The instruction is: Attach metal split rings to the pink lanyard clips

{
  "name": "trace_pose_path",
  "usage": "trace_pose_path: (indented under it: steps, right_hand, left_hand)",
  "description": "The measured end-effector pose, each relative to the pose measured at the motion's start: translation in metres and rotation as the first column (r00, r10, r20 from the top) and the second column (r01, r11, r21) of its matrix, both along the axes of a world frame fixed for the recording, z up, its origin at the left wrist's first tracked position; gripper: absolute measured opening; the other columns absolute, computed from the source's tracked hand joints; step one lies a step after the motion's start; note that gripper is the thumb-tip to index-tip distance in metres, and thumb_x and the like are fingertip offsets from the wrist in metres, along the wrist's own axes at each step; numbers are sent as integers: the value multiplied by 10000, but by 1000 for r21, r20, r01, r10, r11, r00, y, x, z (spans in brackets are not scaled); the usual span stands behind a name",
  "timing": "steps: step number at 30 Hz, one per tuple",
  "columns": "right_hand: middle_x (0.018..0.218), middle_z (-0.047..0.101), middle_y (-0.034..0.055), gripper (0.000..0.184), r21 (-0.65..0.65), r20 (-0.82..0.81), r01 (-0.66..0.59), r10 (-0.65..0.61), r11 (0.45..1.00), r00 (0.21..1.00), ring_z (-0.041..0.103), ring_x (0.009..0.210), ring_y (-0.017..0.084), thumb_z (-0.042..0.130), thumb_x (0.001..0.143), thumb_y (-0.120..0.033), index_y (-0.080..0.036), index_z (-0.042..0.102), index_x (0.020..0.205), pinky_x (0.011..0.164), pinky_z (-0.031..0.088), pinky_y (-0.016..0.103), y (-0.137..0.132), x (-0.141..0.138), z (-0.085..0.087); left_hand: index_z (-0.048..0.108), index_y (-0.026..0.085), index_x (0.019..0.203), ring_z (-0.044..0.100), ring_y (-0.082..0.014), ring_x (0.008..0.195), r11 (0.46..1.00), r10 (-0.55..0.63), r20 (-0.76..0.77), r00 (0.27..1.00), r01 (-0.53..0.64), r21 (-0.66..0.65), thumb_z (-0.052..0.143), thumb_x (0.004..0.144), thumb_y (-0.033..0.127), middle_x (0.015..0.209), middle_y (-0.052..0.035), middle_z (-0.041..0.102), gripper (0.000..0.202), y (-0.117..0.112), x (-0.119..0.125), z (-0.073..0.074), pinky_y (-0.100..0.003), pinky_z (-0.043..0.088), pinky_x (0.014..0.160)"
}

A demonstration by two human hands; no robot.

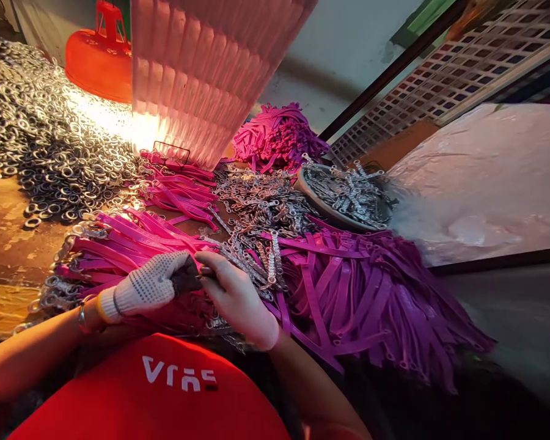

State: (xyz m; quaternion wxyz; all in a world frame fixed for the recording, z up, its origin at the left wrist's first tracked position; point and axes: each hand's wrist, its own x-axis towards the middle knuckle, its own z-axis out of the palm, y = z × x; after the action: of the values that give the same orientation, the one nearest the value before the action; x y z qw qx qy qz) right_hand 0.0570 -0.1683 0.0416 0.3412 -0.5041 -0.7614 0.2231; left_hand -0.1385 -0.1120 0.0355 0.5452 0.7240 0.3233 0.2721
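My left hand (151,281), in a white knitted glove with grey dots and darkened fingertips, is closed in front of my body. Close against it, my right hand (241,296) wears a plain white glove, its fingers bent into a pinch. Whatever the fingers hold is too small and hidden to make out. Under and beyond the left hand lies a bundle of pink straps (119,241) with metal rings at their left ends. Silvery metal chain pieces (272,256) are heaped just past the right hand. Purple straps (348,293) spread out to its right.
A large pile of metal rings (50,128) covers the back left under a lit red lamp (98,64). A translucent ribbed panel (201,73) stands behind. A round basin (321,205) holds more chain pieces, near another pink strap heap (279,134). Plastic sheeting (490,177) is at right.
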Motion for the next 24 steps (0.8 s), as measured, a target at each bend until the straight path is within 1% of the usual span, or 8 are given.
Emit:
trace_pose_path:
  steps: [3,5,9,12,14,17,20,24]
  right_hand:
    - [1221,698,93,374,23,47,38,-39,999,998,664,1098,189,486,960,-161,-201,551,1326,958,519,329,1,-3,4]
    - [1124,720,93,271,30,122,30,-34,999,992,673,1032,199,460,984,-184,-194,608,1210,900,517,324,2,-7,7]
    - [804,700,75,215,151,320,146,-188,978,928,641,752,196,460,974,-239,-182,653,900,705,447,292,6,-15,7]
    - [814,696,81,254,131,269,286,-312,949,911,614,735,192,436,988,-295,-171,649,925,670,398,287,10,-10,5]
    - [784,683,32,295,-55,134,315,-305,948,943,584,703,162,413,1022,-358,-197,636,912,645,376,266,14,3,5]
    - [667,593,-33,347,-180,-33,417,-429,891,903,485,617,128,453,1010,-458,-215,616,823,603,339,253,19,29,8]
    - [635,512,-50,363,-174,-237,557,-584,812,776,415,575,121,470,986,-504,-202,663,927,554,319,255,17,50,13]
    - [614,485,-61,422,-285,-384,495,-570,821,726,394,524,117,490,979,-526,-198,665,1179,491,318,247,8,59,15]
  left_hand:
    - [637,202,850,571,-183,800,999,29,16,999,-29,19,595,784,178,870,-23,675,82,-4,0,2,-305,495,789]
    - [585,197,812,507,-143,656,992,55,40,998,-50,-117,589,805,221,751,-7,608,25,-8,2,8,-253,457,612]
    - [463,205,788,368,-79,464,840,137,136,981,-42,-540,550,810,302,622,45,452,131,-9,15,22,-175,283,410]
    - [428,201,764,317,-55,436,788,178,198,964,-20,-615,560,778,315,602,62,391,175,7,33,26,-150,254,405]
    - [441,201,778,306,-56,418,845,84,172,981,21,-534,522,790,285,592,60,396,117,31,50,25,-156,264,404]
    - [571,173,883,455,-93,488,975,-198,-146,969,179,-134,469,825,221,651,7,543,126,84,81,18,-193,387,480]
    - [674,149,941,601,-156,716,950,-173,-473,864,273,152,593,821,251,767,-51,663,177,133,115,5,-237,479,676]
    - [712,125,966,658,-236,867,948,-118,-593,797,268,172,684,807,327,841,-122,708,258,156,145,-14,-293,481,787]
